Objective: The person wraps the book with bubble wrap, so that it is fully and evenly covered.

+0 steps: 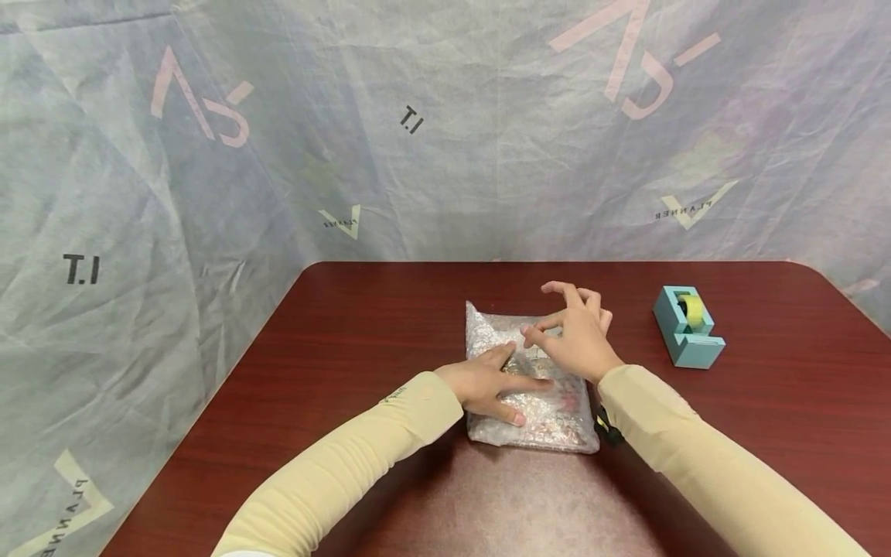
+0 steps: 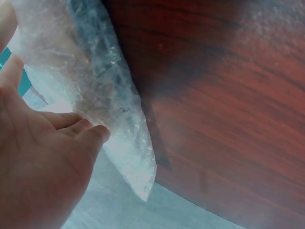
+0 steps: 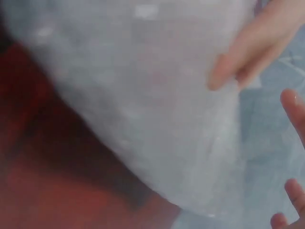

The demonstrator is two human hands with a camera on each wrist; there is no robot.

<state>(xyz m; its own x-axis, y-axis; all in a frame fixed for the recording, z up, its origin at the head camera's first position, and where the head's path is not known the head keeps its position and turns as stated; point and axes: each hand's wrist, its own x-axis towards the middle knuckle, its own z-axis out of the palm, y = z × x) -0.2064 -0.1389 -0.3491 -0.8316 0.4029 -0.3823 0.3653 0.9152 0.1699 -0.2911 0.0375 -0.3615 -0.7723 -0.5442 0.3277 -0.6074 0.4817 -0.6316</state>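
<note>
A flat, roughly rectangular package in clear bubble wrap [image 1: 546, 433] lies on the table, and something printed shows faintly through the plastic. My left hand [image 1: 487, 384] rests across its left half with fingers spread and straight. In the left wrist view, the fingertips [image 2: 99, 133] touch the crinkled wrap [image 2: 128, 157] near its pointed corner. Over the package's upper right part, my right hand [image 1: 579, 338] hovers with bent, separated fingers and nothing in its grasp. The right wrist view is blurred; fingertips [image 3: 291, 102] stand apart at its right edge, beside the wrap [image 3: 152, 95].
A light-blue tape dispenser [image 1: 689, 329] with a yellow roll stands to the right on the dark red wooden table [image 1: 376, 317]. A small black object with a yellow-green mark [image 1: 609, 430] lies by the package's right edge, partly hidden by the right sleeve. Grey printed cloth [image 1: 445, 170] hangs behind.
</note>
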